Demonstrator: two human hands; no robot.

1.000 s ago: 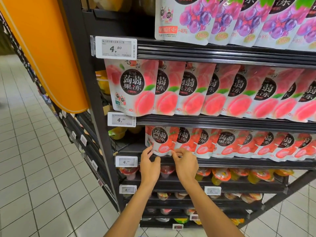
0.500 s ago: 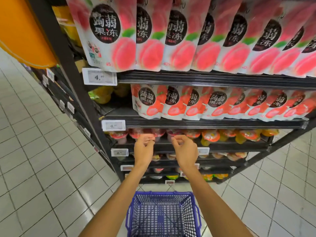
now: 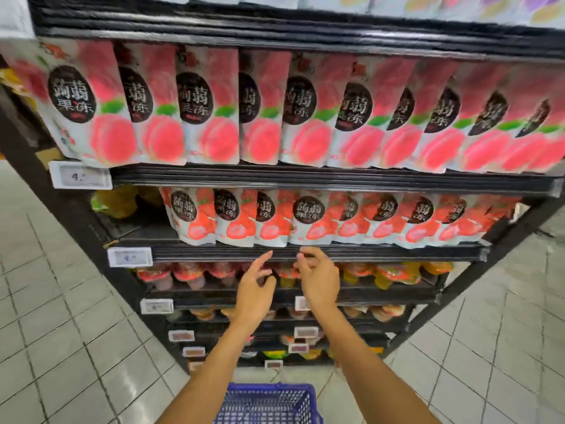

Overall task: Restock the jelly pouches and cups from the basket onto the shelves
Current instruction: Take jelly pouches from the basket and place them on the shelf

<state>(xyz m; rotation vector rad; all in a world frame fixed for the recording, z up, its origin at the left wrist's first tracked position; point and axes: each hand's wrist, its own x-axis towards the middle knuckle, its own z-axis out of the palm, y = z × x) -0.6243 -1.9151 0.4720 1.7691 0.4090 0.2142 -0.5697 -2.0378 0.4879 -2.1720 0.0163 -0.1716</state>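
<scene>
A row of large peach jelly pouches (image 3: 211, 108) fills an upper shelf. Below it stands a row of smaller red jelly pouches (image 3: 308, 218). Under those, jelly cups (image 3: 183, 272) with red and orange lids line a lower shelf. My left hand (image 3: 255, 289) and my right hand (image 3: 319, 278) hover side by side in front of the cup shelf, just below the small pouches. Both have loosely spread fingers and hold nothing. A blue plastic basket (image 3: 269, 402) sits on the floor at the bottom; its visible part shows only mesh.
The black shelf unit (image 3: 305, 179) has white price tags (image 3: 130, 257) along its left edges. More cups fill the lowest shelves (image 3: 305, 338). Pale tiled floor (image 3: 61, 332) lies left and right of the unit.
The view tipped down, then swung up and right. Both hands left the small pouches, dropped to the cup shelf with curled fingers, and now have their fingers spread.
</scene>
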